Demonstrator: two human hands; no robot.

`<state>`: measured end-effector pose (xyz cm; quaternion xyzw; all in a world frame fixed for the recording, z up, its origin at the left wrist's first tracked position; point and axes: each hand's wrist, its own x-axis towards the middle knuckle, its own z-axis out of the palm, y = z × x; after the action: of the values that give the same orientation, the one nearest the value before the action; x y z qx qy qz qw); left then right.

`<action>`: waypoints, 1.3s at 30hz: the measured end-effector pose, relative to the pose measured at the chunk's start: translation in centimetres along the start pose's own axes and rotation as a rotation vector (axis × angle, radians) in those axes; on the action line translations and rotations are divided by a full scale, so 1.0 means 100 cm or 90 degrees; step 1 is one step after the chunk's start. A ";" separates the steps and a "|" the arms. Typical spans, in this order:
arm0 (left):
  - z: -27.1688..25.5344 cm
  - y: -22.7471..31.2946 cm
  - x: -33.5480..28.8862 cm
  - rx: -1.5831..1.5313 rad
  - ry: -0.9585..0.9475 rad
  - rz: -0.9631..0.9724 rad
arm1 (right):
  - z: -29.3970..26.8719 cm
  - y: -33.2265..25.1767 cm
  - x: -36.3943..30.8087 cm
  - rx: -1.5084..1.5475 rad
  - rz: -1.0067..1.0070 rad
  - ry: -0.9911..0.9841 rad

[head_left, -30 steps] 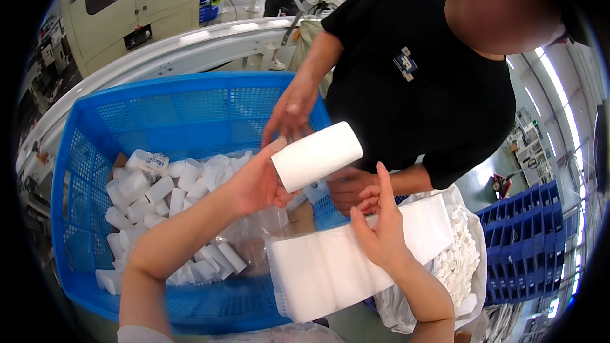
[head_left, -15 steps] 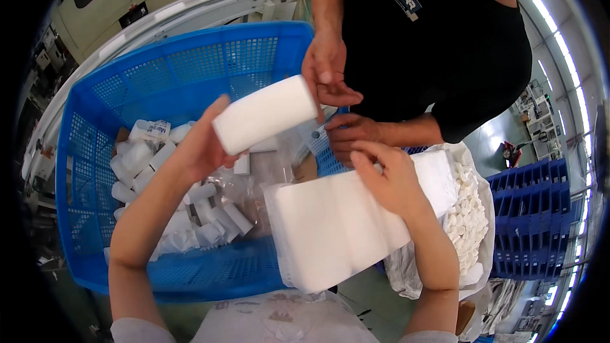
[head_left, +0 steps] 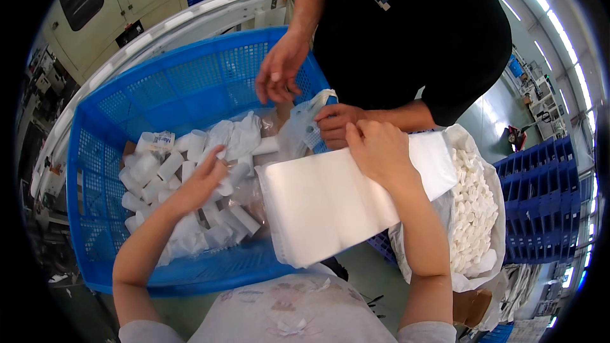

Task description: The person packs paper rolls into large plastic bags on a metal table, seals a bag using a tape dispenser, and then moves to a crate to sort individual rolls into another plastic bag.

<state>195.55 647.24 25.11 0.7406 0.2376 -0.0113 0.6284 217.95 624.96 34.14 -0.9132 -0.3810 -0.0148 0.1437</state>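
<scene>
Your left hand [head_left: 202, 181] reaches into the blue plastic lattice crate [head_left: 159, 95], fingers spread loosely over the small white paper rolls [head_left: 166, 171] heaped inside. Your right hand [head_left: 376, 149] rests on the stack of white folded sheets [head_left: 330, 200], fingers together, touching a co-worker's hand [head_left: 335, 124].

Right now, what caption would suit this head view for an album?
Left hand reaches among white rolls in a blue crate; right hand rests on a white bag stack.

Light: bright, even, from ceiling strip lights [head_left: 518, 6] upper right
Shadows: soft, pretty faint
Glare: a bit on the white stack [head_left: 330, 206]
Blur: slight on the moving hands
Edges: heavy fisheye bend, black corners
</scene>
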 end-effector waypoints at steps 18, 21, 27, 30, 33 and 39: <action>0.040 0.071 -0.030 -0.135 -0.071 0.417 | -0.095 -0.058 0.000 0.251 -0.298 -0.435; 0.035 0.079 -0.035 -0.108 -0.100 0.462 | -0.078 -0.090 0.011 0.249 -0.406 -0.457; 0.032 0.075 -0.041 -0.060 -0.132 0.445 | -0.073 -0.077 -0.003 -0.001 -0.480 -0.465; 0.028 0.065 -0.040 -0.104 -0.133 0.377 | -0.103 -0.031 -0.023 -0.215 -0.294 -0.652; 0.018 0.070 -0.033 0.036 -0.106 0.478 | -0.131 -0.007 -0.024 -0.361 -0.268 -0.797; 0.024 0.097 -0.025 0.162 -0.150 0.461 | -0.097 -0.028 -0.020 0.056 -0.468 -0.368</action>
<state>197.56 643.20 34.38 0.8419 -0.1159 0.0971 0.5181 215.36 622.79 43.90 -0.6775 -0.7038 0.2064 0.0552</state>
